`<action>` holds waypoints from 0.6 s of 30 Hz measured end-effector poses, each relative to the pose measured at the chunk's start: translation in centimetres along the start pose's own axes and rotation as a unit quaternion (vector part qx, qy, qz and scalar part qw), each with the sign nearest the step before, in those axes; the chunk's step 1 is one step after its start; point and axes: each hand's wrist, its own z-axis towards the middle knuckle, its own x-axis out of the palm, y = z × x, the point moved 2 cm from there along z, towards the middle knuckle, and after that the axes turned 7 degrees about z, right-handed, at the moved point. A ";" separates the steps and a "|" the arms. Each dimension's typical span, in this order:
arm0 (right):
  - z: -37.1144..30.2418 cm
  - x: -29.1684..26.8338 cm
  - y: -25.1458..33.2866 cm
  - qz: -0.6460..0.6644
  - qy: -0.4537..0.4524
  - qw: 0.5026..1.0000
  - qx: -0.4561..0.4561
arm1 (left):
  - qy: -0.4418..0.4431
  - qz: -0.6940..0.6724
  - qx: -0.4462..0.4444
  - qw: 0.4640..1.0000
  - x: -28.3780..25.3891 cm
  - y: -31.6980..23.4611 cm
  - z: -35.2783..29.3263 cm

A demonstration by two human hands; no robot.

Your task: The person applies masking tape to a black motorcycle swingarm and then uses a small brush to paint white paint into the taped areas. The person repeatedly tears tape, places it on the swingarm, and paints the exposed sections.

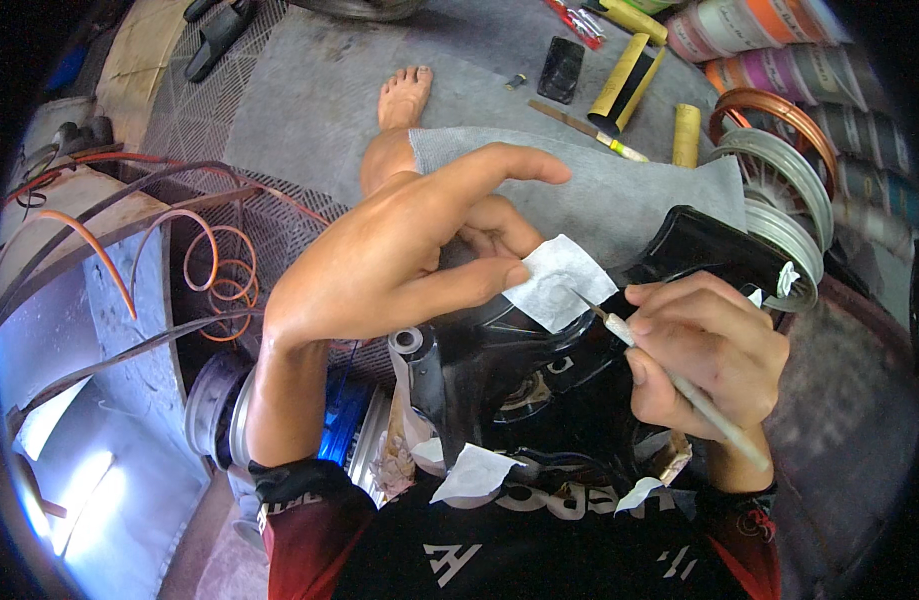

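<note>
A small square of white paper [557, 268] is pinched between the thumb and a bent finger of my left hand [394, 255]; its index finger stretches out to the right. My right hand [719, 350] grips a craft knife [687, 392] with a pale handle, like a pen. The thin pointed blade reaches the paper's right half, where a faint curved line shows. Beneath both hands lies a glossy black molded part [459, 390] across my lap, with a round ring at its left end. White paper scraps [474, 472] stick up along its near edge.
A grey cloth [599, 190] drapes over my leg. Wheel rims [784, 180] and stacked buckets [759, 30] stand at right. On the floor lie a dark phone [561, 70], yellow tubes [624, 85], a long blade tool [584, 128] and slippers [221, 40]. Coiled orange hose [214, 250] runs at left.
</note>
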 end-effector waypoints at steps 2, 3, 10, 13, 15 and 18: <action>0.0 0.3 0.2 -0.004 0.026 1.000 -0.007 | 0.001 -0.004 0.003 1.000 0.0 0.0 0.0; 0.0 0.4 0.3 -0.006 0.039 0.999 -0.011 | 0.002 -0.009 0.008 1.000 0.0 0.1 0.0; 0.5 1.0 0.8 -0.035 0.068 0.997 -0.018 | 0.000 -0.019 0.006 1.000 0.0 0.0 0.0; 0.6 1.3 1.0 -0.053 0.072 0.996 -0.019 | -0.003 -0.014 0.001 1.000 0.0 0.0 -0.1; 0.5 1.3 1.0 -0.059 0.077 0.995 -0.020 | -0.005 -0.014 0.013 1.000 0.0 0.1 -0.1; 0.4 1.5 1.0 -0.073 0.074 0.994 -0.024 | -0.006 -0.007 0.032 0.999 0.0 0.2 0.0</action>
